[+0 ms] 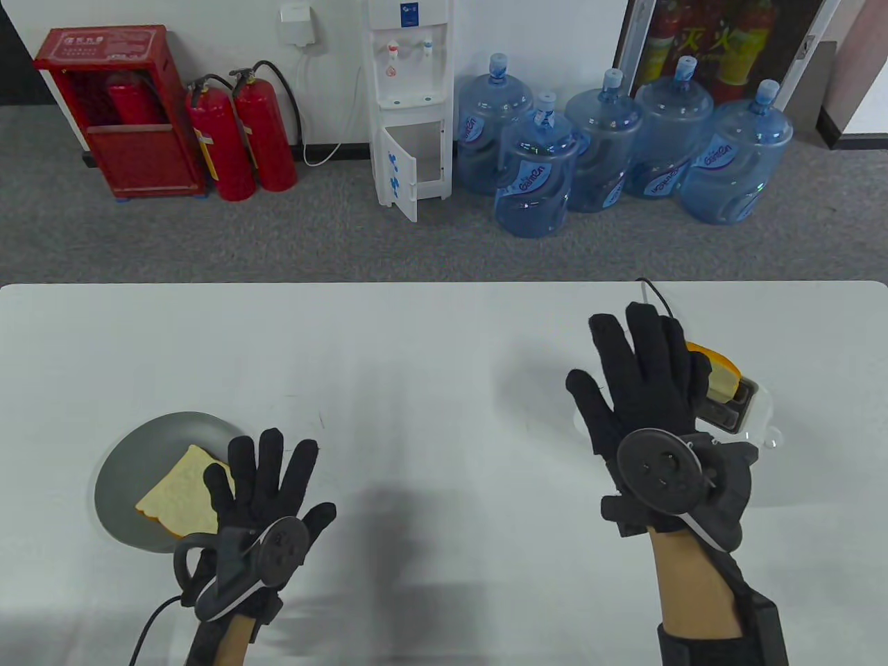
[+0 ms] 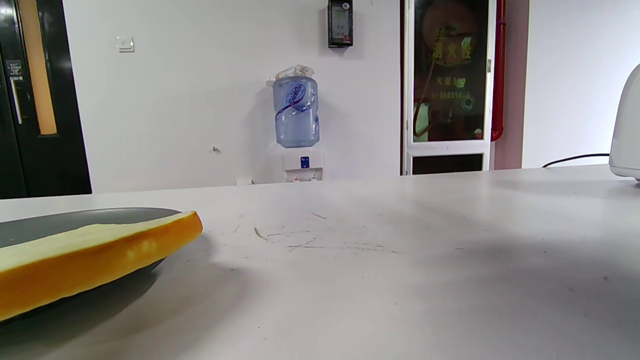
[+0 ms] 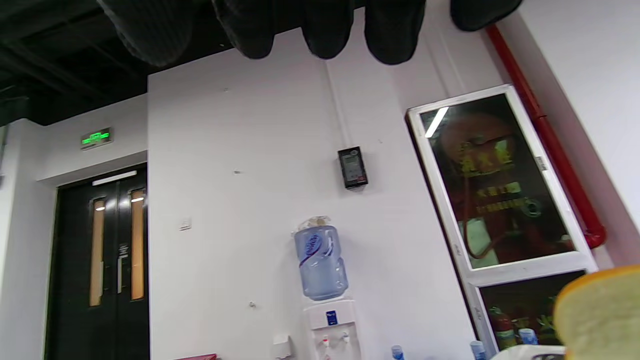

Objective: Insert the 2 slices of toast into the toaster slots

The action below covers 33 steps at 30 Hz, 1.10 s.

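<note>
One slice of toast (image 1: 177, 496) lies flat on a grey plate (image 1: 125, 472) at the table's front left. My left hand (image 1: 267, 479) hovers at the plate's right edge with straight, spread fingers and holds nothing; its outer finger overlaps the slice's edge. The left wrist view shows that toast (image 2: 90, 255) on the plate (image 2: 75, 217), with no fingers in view. The second slice (image 1: 721, 371) stands upright in a slot of the white toaster (image 1: 760, 409) at the right. My right hand (image 1: 638, 374) is spread open just left of it, covering part of the toaster. Its fingertips (image 3: 320, 30) hang above the toast (image 3: 600, 315).
A black cable (image 1: 655, 291) runs from the toaster to the table's far edge. Beyond that edge, on the floor, stand several blue water bottles (image 1: 534, 173), a white dispenser (image 1: 409, 104) and red fire extinguishers (image 1: 239, 139). The toaster's side (image 2: 627, 135) shows at far right.
</note>
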### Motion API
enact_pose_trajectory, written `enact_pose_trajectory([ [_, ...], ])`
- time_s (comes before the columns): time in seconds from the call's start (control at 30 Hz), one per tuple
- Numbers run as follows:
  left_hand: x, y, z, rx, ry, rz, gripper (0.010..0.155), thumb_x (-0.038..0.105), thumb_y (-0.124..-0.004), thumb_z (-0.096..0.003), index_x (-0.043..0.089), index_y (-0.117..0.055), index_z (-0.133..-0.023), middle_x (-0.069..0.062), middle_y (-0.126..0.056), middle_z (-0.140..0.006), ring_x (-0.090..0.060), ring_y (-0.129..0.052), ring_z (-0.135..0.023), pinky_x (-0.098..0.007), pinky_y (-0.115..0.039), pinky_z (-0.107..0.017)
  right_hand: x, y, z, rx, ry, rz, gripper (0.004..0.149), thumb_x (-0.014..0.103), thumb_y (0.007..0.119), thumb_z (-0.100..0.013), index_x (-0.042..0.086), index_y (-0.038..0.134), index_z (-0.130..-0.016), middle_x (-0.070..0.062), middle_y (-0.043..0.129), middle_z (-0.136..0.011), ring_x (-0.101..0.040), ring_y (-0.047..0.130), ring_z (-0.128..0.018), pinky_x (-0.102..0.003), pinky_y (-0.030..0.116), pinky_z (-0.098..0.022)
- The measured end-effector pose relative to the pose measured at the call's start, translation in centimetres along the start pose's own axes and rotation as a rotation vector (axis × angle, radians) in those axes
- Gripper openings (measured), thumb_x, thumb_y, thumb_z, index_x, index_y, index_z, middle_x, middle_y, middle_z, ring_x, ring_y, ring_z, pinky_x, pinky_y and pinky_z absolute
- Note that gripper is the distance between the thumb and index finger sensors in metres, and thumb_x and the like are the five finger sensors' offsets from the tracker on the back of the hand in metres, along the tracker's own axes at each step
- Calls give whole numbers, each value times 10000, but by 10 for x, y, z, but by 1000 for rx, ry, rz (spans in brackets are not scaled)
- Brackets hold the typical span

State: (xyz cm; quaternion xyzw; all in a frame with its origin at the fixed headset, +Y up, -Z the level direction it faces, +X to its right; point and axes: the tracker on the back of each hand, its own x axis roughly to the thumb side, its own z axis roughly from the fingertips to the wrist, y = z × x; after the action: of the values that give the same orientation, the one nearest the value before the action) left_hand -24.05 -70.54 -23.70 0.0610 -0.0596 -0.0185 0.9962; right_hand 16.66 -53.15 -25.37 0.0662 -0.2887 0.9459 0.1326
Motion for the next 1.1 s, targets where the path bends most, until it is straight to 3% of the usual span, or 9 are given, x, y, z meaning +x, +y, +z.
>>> enact_pose_trajectory([
  [0.27,0,0,0,-6,-1,1,774,700,-478,-537,406,-183,-1190,-87,-147,-1272,-449,-82,-1126,-628,-149,-752,18,24,18,15,-80,6,647,584,571,-698,304,400,-1255,-165,337,-1327,-501,426,-1170,-743,392,-767],
  [1.1,2,0,0,-13,-4,-9,774,698,-477,-537,405,-180,-1189,-88,-147,-1271,-450,-82,-1125,-627,-148,-752,30,87,65,131,-96,-45,652,582,566,-700,280,405,-1255,-173,346,-1320,-522,407,-1158,-748,389,-756],
])
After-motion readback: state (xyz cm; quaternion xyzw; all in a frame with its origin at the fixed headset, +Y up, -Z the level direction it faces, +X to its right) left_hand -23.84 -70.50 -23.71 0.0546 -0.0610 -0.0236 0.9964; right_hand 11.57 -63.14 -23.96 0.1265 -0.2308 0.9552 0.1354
